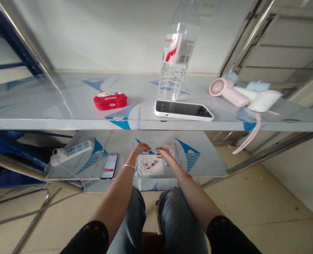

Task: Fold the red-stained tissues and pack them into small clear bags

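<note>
Above the lower shelf, my left hand [142, 148] is closed in a pinch, fingertips pointing right. Facing it, a short gap away, my right hand [163, 153] pinches too. Something thin and pale seems to run between the fingertips, too small to name. Just below the hands lies a white tissue or cloth [143, 170] with small dark red bits [153, 163] on it, perhaps beads. A clear packet with pinkish marks [170, 148] lies behind my right hand, partly covered by it.
A lit phone [109, 165] and a white power strip [71, 153] with cables lie left on the lower shelf. The upper shelf [145, 125] holds a red case [110, 101], a clear bottle [173, 67], a white-cased phone [184, 110] and a pink handheld fan [229, 92] with a hanging strap.
</note>
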Tool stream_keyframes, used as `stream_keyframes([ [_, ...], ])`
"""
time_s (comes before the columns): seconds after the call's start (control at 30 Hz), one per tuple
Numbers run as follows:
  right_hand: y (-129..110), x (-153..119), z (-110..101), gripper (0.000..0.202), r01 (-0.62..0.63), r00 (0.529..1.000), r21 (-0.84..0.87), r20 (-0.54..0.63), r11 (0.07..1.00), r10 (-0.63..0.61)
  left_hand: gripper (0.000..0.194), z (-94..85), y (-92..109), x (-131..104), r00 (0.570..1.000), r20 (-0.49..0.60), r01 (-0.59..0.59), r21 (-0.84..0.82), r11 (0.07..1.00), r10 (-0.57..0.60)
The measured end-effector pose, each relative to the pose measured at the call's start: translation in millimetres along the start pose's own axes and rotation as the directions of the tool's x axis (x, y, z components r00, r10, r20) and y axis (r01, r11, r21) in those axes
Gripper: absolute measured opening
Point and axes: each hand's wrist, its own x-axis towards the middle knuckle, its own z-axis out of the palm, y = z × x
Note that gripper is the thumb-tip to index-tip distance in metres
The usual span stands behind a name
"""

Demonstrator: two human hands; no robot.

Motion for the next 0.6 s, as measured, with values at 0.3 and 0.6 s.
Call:
stream_keyframes([
  [0.3,0.4,-0.3,-1.4,0.013,0.032,0.999,-0.094,-0.034,0.995,-0.036,0.028,-4.9,-5.4,1.9,0.996,-0.048,0.070,0.011,0.997,-0.070],
  [0.6,-2.5,-1.6,-2.7,0.016,0.068,0.995,-0.124,-0.057,0.990,-0.076,0.031,-5.6,-9.7,4.6,0.996,-0.008,0.093,-0.027,0.995,-0.093],
])
